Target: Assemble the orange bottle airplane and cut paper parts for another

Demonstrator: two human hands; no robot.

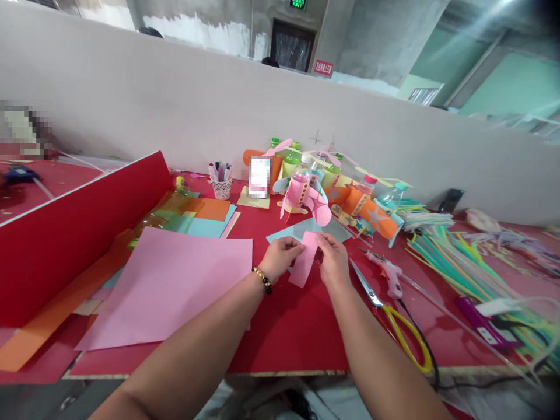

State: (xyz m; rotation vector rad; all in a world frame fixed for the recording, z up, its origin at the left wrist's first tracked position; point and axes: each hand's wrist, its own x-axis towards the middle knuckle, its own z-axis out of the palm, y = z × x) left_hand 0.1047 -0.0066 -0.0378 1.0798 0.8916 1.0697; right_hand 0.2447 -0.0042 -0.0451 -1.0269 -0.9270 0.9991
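Observation:
A narrow strip of pink paper point(304, 263) is held up over the red table between both hands. My left hand point(279, 259), with a beaded bracelet on the wrist, pinches its left edge. On the other side, my right hand point(333, 261) grips the strip near its upper right corner. Behind the fingers lies a light blue paper sheet point(335, 229), partly hidden. A large pink sheet point(188, 280) spreads out left of my left hand. Scissors with yellow handles point(389, 315) and a pink glue gun point(387, 273) rest to the right of my right hand.
Bottle planes of coloured paper point(300, 189) stand at the back beside a pen cup point(222, 188). A red divider point(87, 233) borders the left side. Paper strips point(455, 274) and a purple power strip point(487, 326) with cables lie at right.

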